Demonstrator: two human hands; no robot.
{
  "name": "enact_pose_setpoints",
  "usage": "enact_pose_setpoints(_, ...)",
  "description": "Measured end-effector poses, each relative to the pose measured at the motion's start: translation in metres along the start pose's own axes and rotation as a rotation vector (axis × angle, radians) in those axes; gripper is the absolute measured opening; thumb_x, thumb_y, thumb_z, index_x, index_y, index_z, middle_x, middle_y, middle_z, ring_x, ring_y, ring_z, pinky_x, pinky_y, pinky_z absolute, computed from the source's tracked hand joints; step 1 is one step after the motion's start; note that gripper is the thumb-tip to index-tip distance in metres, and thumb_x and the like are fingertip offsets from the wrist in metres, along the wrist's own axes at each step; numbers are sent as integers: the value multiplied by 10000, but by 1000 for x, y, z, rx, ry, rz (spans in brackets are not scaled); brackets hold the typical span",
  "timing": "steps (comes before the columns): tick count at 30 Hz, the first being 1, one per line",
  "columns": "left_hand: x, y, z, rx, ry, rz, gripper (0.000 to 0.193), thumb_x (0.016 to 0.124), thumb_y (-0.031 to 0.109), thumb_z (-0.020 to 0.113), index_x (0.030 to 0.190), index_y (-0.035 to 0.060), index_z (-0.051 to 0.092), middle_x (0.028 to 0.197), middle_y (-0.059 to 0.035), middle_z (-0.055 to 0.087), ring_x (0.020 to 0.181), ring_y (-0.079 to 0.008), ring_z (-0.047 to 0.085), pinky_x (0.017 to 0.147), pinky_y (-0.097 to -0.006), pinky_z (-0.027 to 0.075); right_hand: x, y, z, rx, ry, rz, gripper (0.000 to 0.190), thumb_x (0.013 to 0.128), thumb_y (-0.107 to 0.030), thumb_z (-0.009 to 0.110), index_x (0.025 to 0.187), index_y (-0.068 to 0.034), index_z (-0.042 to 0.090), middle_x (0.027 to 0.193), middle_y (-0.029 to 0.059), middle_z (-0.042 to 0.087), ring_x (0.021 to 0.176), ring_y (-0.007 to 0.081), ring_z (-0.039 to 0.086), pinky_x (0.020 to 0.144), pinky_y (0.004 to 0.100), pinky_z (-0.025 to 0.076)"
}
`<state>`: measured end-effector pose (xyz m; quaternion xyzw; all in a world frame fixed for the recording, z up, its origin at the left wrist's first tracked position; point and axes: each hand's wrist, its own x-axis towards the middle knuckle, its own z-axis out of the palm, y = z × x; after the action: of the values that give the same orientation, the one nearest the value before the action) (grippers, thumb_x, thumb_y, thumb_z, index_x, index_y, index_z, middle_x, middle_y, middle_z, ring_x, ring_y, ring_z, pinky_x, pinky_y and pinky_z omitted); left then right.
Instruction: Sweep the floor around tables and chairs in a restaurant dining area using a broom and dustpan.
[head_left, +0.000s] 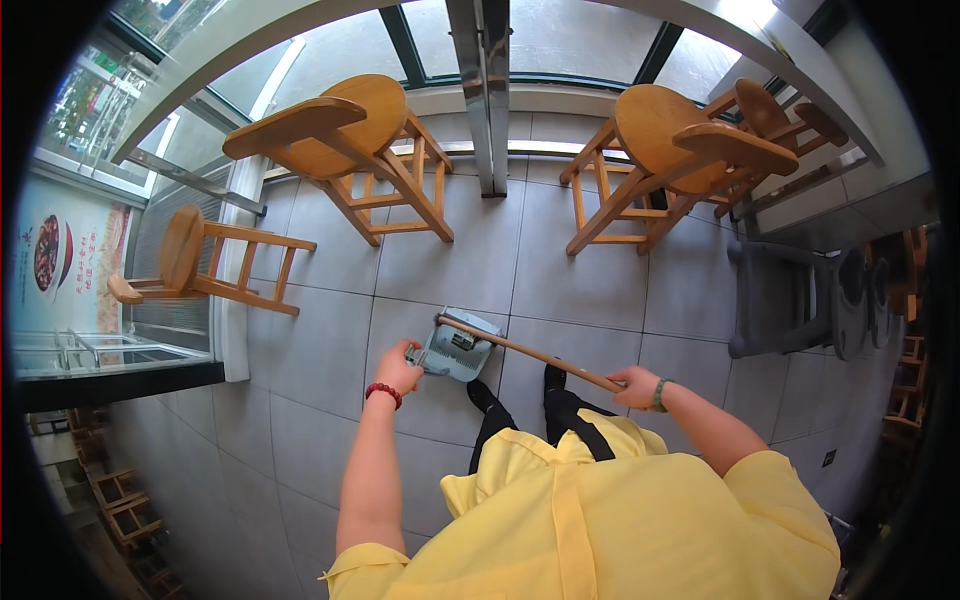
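Below me, my left hand (399, 367), with a red bead bracelet at its wrist, grips the upright handle of a light blue-grey dustpan (459, 352). My right hand (639, 387), wearing a green bracelet, is closed around the end of a wooden broom handle (551, 359). That handle runs down and to the left, across the dustpan. The broom's head is mostly hidden, so I cannot tell whether it lies in the pan or behind it. Just beside the dustpan are my black shoes (484, 395) on the grey tiled floor (450, 274).
Wooden chairs stand ahead left (367, 150), ahead right (660, 150) and at the far left (184, 247). A metal table leg (493, 112) comes down between the front ones under a counter. A grey plastic high chair (795, 300) is at the right, a glass door (112, 352) at the left.
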<state>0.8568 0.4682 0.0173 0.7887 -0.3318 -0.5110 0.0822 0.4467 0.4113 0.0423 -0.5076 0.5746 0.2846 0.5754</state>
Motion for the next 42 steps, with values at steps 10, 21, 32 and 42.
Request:
enact_pose_setpoints(10,-11,-78,-69,-189,107,-6,487,658,-7,523,1128,118,505,822,-117,581,471,-160,553,448,-290,454,94,-72,-10,-264,563,-255,331,743,-77,526,1070,-35,555,926,214,603,878,363,577,763,398,473)
enact_pose_setpoints(21,23,-104,-105,-187,198,-66,500,675,-11,516,1161,106,497,814,-144,618,499,-185,604,438,-299,458,138,-150,99,-696,167,-24,322,688,-93,593,987,26,586,910,215,626,846,321,629,695,382,530)
enact_pose_setpoints(32,0,-154,-124,-287,178,-36,529,656,-45,541,1159,112,495,798,-124,586,463,-156,563,394,-274,426,-13,-123,79,-86,101,-74,496,721,-98,537,1216,-102,521,644,78,552,473,151,510,445,310,422)
enact_pose_setpoints(42,-67,-268,-149,-498,361,-57,503,646,-58,552,1120,102,509,737,-102,576,434,-145,534,365,-273,415,-5,-130,80,158,375,71,216,746,-64,502,949,-20,561,624,89,535,474,180,513,429,329,406)
